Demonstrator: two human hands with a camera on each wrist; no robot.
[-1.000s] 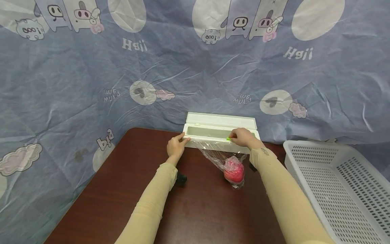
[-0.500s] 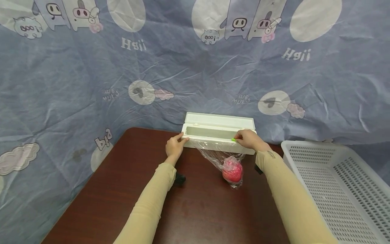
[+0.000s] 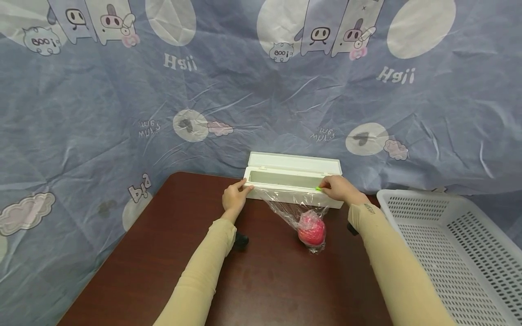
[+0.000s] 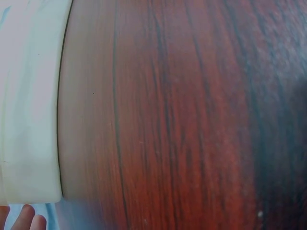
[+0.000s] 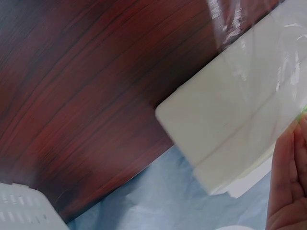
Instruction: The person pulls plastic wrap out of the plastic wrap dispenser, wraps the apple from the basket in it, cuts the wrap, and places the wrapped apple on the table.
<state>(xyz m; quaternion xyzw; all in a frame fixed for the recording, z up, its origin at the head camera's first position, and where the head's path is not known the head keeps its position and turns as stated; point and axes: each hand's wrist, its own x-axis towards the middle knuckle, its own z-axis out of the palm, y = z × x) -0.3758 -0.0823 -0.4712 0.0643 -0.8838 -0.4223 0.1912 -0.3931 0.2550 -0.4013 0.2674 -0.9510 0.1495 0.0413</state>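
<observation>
At the far edge of the dark wooden table (image 3: 195,217): one long white box (image 5: 206,115), lid (image 3: 293,161) tipped back against the printed cloth (image 3: 261,90), presumably to leave the front edge within reach.

Left hand (image 3: 234,198): grips the box's left end, thumb at the front, fingers about the corner; the hold probably steadies the box. Right hand (image 3: 339,188): pinches a small green tab (image 3: 318,189) at the front edge, toward the right end; a fingertip grip, judged suited to guiding so small a part.

Clear film (image 3: 286,209): hangs over the box's front and slants down to the object it covers, apparently one continuous sheet, which would account for the object's place just before the box.

Red object (image 3: 312,232): on the table, between the forearms, apart from both hands. Roundish, pinkish red, perhaps a fruit; closely covered in crinkled film, glossy above, with loose film bunched at its near side. Exact kind cannot be told through the wrap.

White perforated basket (image 3: 412,194): right of the right forearm.
</observation>
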